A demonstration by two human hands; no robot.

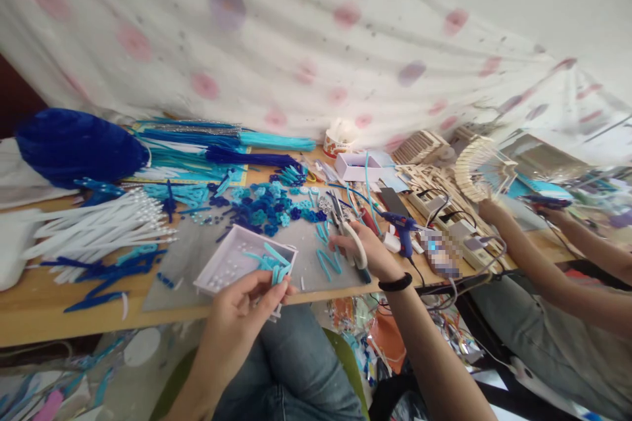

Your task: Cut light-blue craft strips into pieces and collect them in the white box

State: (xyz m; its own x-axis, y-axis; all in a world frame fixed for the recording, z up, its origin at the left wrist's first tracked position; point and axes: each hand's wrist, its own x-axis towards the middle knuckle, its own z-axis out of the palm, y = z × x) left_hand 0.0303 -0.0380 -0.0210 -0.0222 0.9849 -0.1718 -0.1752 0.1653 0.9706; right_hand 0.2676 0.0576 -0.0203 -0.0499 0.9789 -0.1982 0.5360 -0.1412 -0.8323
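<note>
My left hand [251, 306] pinches a small bunch of light-blue pipe cleaner pieces [276, 263] between thumb and fingers. It is over the near right corner of a shallow white box [212, 270], which has small white beads in its bottom. At the right, my right hand [368, 250] has its fingers around the pale handles of a pair of scissors [354, 242], blades pointing away from me. Bent light-blue pipe cleaner pieces [328, 264] lie on the grey mat [306, 243] beside that hand. Part of the grip is hidden.
Blue pipe cleaner flowers [269, 204] are heaped behind the box. White bead-tipped stems [108, 230] lie left. A blue glue gun [405, 231], a phone [392, 201] and a power strip [444, 217] with cables sit right. A co-worker's hand [553, 216] holds another glue gun.
</note>
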